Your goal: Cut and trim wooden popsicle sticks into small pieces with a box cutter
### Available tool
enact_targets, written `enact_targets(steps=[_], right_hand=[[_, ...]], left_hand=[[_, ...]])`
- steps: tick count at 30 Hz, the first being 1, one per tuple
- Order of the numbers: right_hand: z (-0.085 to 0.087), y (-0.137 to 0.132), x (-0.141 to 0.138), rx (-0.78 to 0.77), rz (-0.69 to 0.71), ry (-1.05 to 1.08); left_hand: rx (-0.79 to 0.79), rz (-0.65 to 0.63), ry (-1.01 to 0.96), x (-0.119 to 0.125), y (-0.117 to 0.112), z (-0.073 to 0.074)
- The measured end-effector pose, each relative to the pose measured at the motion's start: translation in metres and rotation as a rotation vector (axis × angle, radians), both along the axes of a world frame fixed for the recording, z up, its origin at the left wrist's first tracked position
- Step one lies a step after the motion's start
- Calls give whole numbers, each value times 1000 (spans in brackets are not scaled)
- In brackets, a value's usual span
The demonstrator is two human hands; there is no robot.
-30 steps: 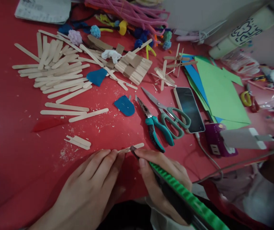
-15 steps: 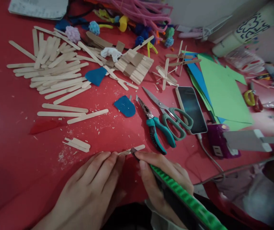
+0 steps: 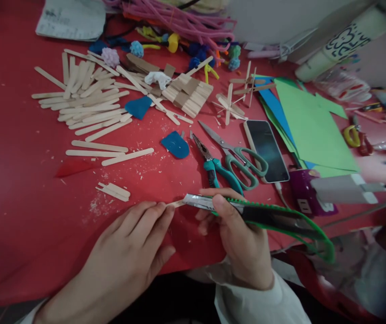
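My left hand (image 3: 130, 245) lies low over the red table, fingers pressed together on a wooden craft stick (image 3: 176, 204). Only a short piece of the stick shows past the fingertips. My right hand (image 3: 238, 238) grips a green and black utility knife (image 3: 274, 218) between thumb and fingers. Its blade points left, and the tip is at the visible end of the stick; I cannot tell whether they touch. Just left of my left fingertips lie short cut stick pieces (image 3: 114, 191) among pale shavings. Teal-handled pliers (image 3: 209, 167) rest behind my right hand, partly covered by it.
Green-handled scissors (image 3: 245, 164) and a phone (image 3: 267, 150) lie beyond the pliers. A large heap of craft sticks (image 3: 88, 96) covers the back left. Green paper sheets (image 3: 314, 126) lie at the right, near a purple box-like object (image 3: 299, 191). Pink pipe cleaners (image 3: 176, 22) pile up at the back.
My right hand has turned the knife from steep and pointing away to flatter, with its blade pointing left. Less of the stick shows past my left fingers. The view has shifted slightly.
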State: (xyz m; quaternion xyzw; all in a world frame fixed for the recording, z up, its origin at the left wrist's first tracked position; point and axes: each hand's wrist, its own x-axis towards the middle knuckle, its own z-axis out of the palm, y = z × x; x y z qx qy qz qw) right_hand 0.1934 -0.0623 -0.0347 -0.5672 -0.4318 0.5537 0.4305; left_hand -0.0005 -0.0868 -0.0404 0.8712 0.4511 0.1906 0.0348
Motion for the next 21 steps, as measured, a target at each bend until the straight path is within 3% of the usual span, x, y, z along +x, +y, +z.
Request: enact_targets(steps=[5, 10, 15, 18, 21], right_hand=[[0, -2, -2, 13, -9, 67], [3, -13, -4, 73, 27, 82], [8, -23, 1, 208, 42, 95], [9, -27, 9, 293, 5, 15], [10, -31, 17, 311, 19, -68]], left_hand=[[-18, 32, -2, 1, 4, 4], [26, 144, -10, 6, 6, 10], [-130, 122, -30, 10, 7, 17], [-199, 190, 93, 13, 14, 24], [-377, 213, 149, 16, 22, 33]])
